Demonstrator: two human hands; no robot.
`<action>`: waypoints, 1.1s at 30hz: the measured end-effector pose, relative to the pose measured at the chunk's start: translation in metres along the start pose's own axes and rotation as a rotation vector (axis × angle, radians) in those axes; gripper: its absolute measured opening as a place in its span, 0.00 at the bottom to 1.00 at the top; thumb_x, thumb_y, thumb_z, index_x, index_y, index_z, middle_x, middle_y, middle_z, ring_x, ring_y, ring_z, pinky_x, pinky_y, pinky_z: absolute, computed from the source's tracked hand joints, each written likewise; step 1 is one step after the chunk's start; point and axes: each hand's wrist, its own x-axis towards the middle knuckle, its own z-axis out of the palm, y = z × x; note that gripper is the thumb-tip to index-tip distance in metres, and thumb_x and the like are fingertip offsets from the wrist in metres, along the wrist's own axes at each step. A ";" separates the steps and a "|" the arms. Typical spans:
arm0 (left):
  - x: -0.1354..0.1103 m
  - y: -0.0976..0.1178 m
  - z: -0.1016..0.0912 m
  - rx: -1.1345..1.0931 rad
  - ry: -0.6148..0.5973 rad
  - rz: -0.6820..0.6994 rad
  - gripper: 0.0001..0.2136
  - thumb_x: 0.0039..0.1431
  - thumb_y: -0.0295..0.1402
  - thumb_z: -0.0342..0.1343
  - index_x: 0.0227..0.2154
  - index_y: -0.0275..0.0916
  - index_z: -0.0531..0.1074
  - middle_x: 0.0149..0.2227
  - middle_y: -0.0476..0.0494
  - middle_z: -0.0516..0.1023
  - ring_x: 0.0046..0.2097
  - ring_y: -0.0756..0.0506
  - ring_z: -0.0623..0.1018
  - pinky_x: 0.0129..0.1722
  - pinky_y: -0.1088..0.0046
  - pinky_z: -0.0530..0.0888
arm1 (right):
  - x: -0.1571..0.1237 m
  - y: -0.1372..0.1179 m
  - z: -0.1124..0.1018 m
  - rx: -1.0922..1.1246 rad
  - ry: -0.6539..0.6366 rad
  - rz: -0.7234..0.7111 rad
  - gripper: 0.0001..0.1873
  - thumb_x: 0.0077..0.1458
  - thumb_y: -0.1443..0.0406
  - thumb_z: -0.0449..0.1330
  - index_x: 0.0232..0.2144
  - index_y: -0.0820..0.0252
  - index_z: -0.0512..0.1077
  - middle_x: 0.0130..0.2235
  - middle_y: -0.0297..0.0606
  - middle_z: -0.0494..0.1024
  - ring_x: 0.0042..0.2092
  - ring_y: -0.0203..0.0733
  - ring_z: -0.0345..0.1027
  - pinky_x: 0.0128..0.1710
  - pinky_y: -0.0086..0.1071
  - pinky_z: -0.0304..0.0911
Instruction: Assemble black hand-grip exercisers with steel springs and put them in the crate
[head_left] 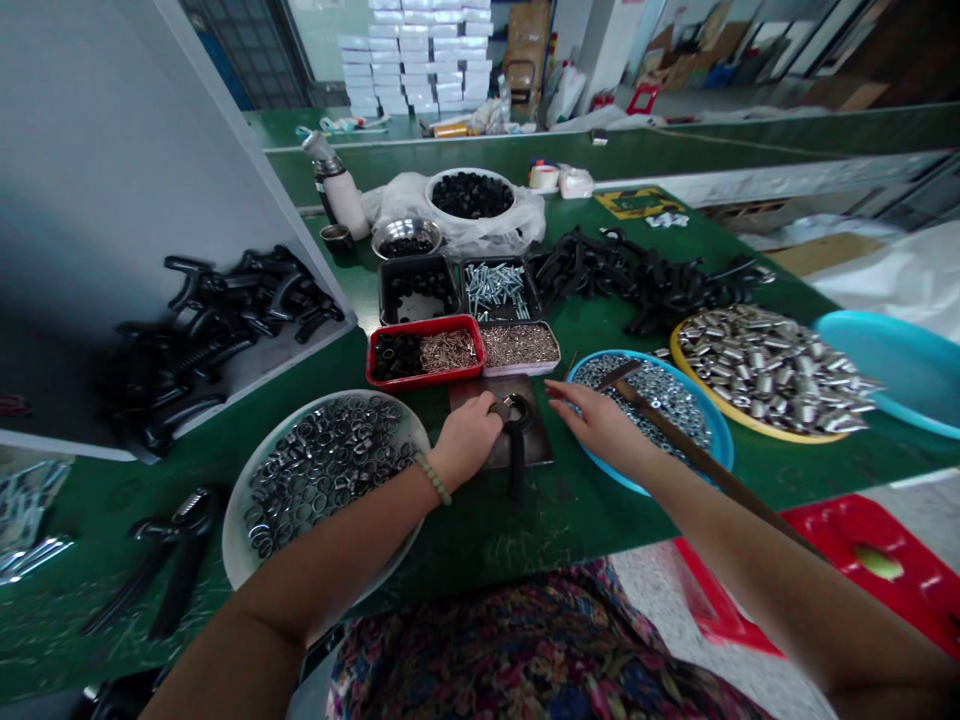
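Observation:
My left hand [469, 437] is closed in a pinch on the ring end of a black plastic handle part [516, 440] that lies on a small dark metal plate [536, 445] in front of me. My right hand [600, 420] hovers just right of that plate with its fingers stretched out, over the near rim of a blue bowl [716, 455] of small silver nuts. A wooden stick [675, 440] rests across the blue bowl.
A white bowl of metal rings [322, 470] sits at left. A red tray [424, 352], a tray of small pins [520, 345], black trays with screws [495, 288], a yellow plate of metal sleeves [765, 370], piles of black handles [645, 280], a red stool [862, 560].

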 end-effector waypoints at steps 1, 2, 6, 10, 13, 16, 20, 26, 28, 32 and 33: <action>-0.001 0.000 0.000 -0.002 -0.011 0.003 0.14 0.67 0.32 0.42 0.35 0.35 0.72 0.42 0.39 0.71 0.42 0.45 0.72 0.41 0.70 0.71 | -0.010 0.004 -0.006 -0.025 0.037 0.022 0.19 0.63 0.61 0.49 0.52 0.61 0.69 0.50 0.46 0.76 0.51 0.46 0.70 0.52 0.42 0.65; -0.001 0.000 -0.001 -0.011 -0.021 -0.005 0.14 0.67 0.33 0.42 0.35 0.35 0.72 0.42 0.39 0.70 0.42 0.45 0.72 0.42 0.70 0.70 | -0.020 0.010 -0.012 -0.059 0.067 0.035 0.19 0.63 0.61 0.49 0.51 0.61 0.70 0.50 0.45 0.77 0.51 0.46 0.71 0.53 0.42 0.65; -0.001 0.000 -0.004 -0.080 -0.018 -0.077 0.14 0.67 0.35 0.42 0.36 0.35 0.72 0.40 0.41 0.70 0.40 0.47 0.71 0.44 0.71 0.70 | -0.058 0.041 -0.032 -0.239 0.131 0.095 0.19 0.62 0.60 0.48 0.47 0.62 0.72 0.45 0.47 0.78 0.46 0.49 0.73 0.48 0.42 0.67; 0.001 0.000 -0.005 -0.174 0.008 -0.122 0.15 0.67 0.36 0.43 0.35 0.35 0.73 0.41 0.41 0.70 0.39 0.47 0.72 0.44 0.70 0.70 | -0.078 0.066 -0.043 -0.416 0.132 0.185 0.20 0.62 0.60 0.46 0.44 0.65 0.73 0.41 0.49 0.79 0.40 0.49 0.74 0.42 0.41 0.67; 0.001 0.000 -0.003 -0.172 0.013 -0.129 0.14 0.66 0.35 0.44 0.35 0.35 0.73 0.40 0.41 0.70 0.39 0.46 0.72 0.44 0.70 0.70 | -0.083 0.071 -0.046 -0.479 0.102 0.206 0.20 0.62 0.61 0.45 0.43 0.65 0.73 0.39 0.49 0.78 0.39 0.49 0.73 0.40 0.40 0.66; 0.001 0.001 -0.003 -0.105 0.006 -0.122 0.15 0.66 0.37 0.44 0.34 0.35 0.73 0.39 0.41 0.70 0.39 0.46 0.73 0.42 0.71 0.70 | -0.083 0.071 -0.045 -0.501 0.104 0.207 0.20 0.62 0.61 0.45 0.43 0.67 0.73 0.39 0.50 0.78 0.38 0.48 0.72 0.40 0.40 0.65; 0.000 0.004 -0.005 -0.034 -0.041 -0.081 0.15 0.67 0.35 0.42 0.34 0.36 0.72 0.41 0.41 0.71 0.42 0.45 0.72 0.42 0.71 0.70 | -0.083 0.077 -0.045 -0.575 0.063 0.271 0.19 0.62 0.60 0.46 0.40 0.67 0.72 0.38 0.51 0.77 0.39 0.51 0.71 0.39 0.42 0.65; -0.012 0.003 -0.010 -0.018 -0.132 0.027 0.12 0.66 0.30 0.43 0.38 0.38 0.72 0.45 0.41 0.71 0.47 0.45 0.71 0.47 0.70 0.70 | -0.087 0.079 -0.042 -0.592 -0.019 0.372 0.17 0.59 0.63 0.51 0.45 0.68 0.70 0.41 0.55 0.76 0.40 0.54 0.73 0.37 0.44 0.68; -0.017 0.003 -0.010 -0.077 -0.114 0.033 0.12 0.66 0.32 0.44 0.45 0.37 0.70 0.47 0.41 0.70 0.48 0.45 0.72 0.50 0.69 0.71 | -0.086 0.060 -0.038 -0.518 0.029 0.389 0.21 0.61 0.62 0.47 0.51 0.68 0.67 0.44 0.56 0.76 0.40 0.54 0.74 0.35 0.44 0.69; -0.022 0.004 -0.010 -0.128 -0.129 -0.019 0.17 0.64 0.33 0.47 0.54 0.36 0.65 0.49 0.39 0.69 0.46 0.44 0.74 0.49 0.68 0.73 | -0.071 -0.001 -0.027 -0.169 0.040 0.337 0.25 0.64 0.60 0.41 0.57 0.64 0.63 0.45 0.50 0.79 0.39 0.50 0.76 0.37 0.40 0.71; -0.023 0.005 -0.010 -0.129 -0.135 -0.030 0.17 0.63 0.33 0.47 0.53 0.36 0.66 0.48 0.39 0.69 0.46 0.44 0.74 0.49 0.67 0.73 | -0.066 -0.016 -0.024 -0.090 0.002 0.296 0.25 0.64 0.60 0.41 0.58 0.62 0.62 0.45 0.48 0.79 0.40 0.50 0.76 0.39 0.39 0.71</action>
